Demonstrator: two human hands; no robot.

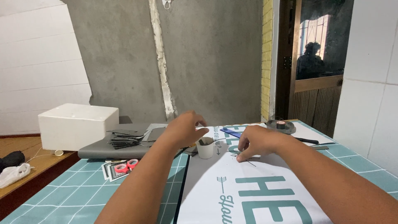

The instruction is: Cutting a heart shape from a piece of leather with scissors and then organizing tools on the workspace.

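My left hand [182, 129] hovers over the table just left of a small white cup [205, 148], fingers curled, and I cannot see anything in it. My right hand [256, 142] rests with bent fingertips pressing on a white sheet with teal lettering [248, 186], right of the cup. A thin dark stick lies under the right fingertips. The cup stands upright between both hands with something dark inside.
A pile of dark grey cut pieces [128, 139] lies on a grey board at the back left, beside a white foam box [76, 125]. Red-handled scissors [126, 166] lie on the teal tiled table [83, 195]. A round dark tape roll [281, 126] and a blue strip [230, 132] sit behind.
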